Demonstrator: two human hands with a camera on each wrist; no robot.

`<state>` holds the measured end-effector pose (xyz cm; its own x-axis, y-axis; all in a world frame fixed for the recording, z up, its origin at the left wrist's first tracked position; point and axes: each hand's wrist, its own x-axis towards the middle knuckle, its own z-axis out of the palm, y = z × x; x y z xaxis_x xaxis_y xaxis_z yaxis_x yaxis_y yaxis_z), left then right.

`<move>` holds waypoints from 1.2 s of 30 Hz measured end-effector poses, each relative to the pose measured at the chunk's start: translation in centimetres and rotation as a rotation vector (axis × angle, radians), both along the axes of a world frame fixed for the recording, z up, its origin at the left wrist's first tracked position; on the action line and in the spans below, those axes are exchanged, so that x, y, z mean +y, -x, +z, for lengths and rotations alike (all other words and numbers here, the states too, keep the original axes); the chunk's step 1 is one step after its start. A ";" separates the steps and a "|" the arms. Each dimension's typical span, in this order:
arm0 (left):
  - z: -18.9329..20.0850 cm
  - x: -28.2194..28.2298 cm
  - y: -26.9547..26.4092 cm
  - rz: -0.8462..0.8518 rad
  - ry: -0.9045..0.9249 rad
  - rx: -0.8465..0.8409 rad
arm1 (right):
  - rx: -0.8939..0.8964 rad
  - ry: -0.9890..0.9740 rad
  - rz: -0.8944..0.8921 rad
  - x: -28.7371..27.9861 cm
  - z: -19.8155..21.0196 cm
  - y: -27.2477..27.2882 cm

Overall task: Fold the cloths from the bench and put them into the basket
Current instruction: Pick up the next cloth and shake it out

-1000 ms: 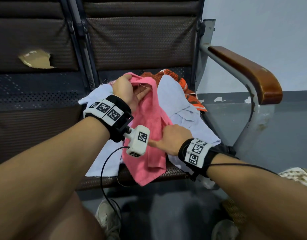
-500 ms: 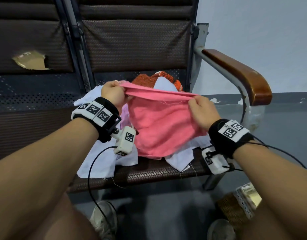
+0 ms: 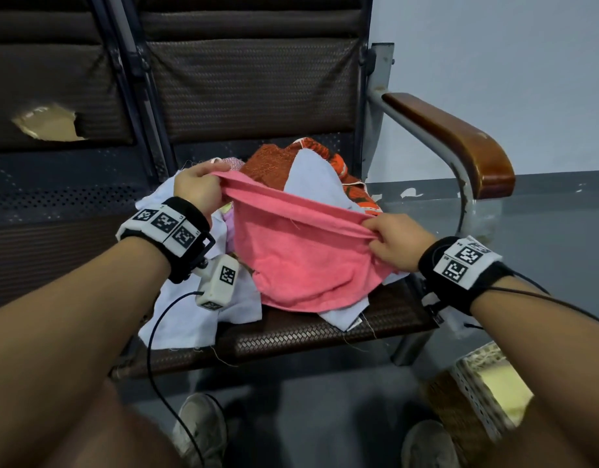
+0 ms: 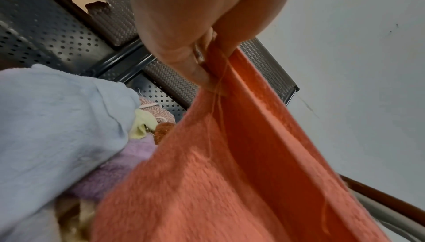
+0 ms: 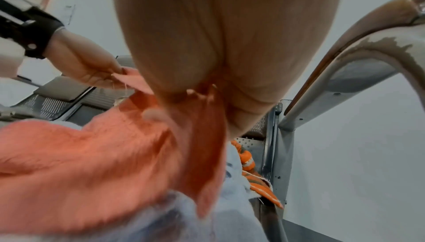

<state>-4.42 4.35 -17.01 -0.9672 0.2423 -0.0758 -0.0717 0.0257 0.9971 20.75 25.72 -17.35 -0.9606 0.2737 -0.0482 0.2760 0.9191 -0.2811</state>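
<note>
A pink cloth [image 3: 305,258] hangs stretched between my two hands above the bench seat [image 3: 291,336]. My left hand [image 3: 198,189] pinches its far left corner, and my right hand [image 3: 391,239] pinches the near right corner. The left wrist view shows the fingers [image 4: 200,71] clamped on the pink cloth [image 4: 207,182]. In the right wrist view my right hand [image 5: 207,89] grips the bunched pink cloth [image 5: 92,155], with my left hand [image 5: 92,71] at the other end. Under it lies a pile with a pale blue cloth [image 3: 311,177] and an orange patterned cloth [image 3: 274,160]. The woven basket [image 3: 477,393] stands on the floor at lower right.
A wooden armrest [image 3: 453,136] on a metal frame rises right of the seat. The bench backrest [image 3: 251,86] stands behind the pile. A lilac cloth [image 4: 119,169] and a yellow cloth [image 4: 142,124] lie in the pile. My shoes [image 3: 203,430] are on the grey floor below.
A second ago my left hand held the pink cloth hanging while my right hand touched its side. Now both hands hold corners and the cloth is spread wide; the right hand has dropped lower.
</note>
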 end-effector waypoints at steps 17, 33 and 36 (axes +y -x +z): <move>-0.3 -0.1 0.4 -0.047 0.053 -0.106 | -0.036 0.196 -0.137 0.8 0.9 -1.9; 7.0 -1.6 -0.9 -0.044 -0.080 0.130 | 0.290 0.333 -0.343 0.9 9.6 -0.6; 10.5 -2.0 -0.9 -0.172 -0.184 0.123 | 0.327 0.408 -0.288 1.3 13.4 0.0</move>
<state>-3.50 2.34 -6.54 -0.9101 0.4023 0.0999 0.0397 -0.1555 0.9870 20.74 27.00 -4.00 -0.8331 0.5470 0.0819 0.3376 0.6202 -0.7081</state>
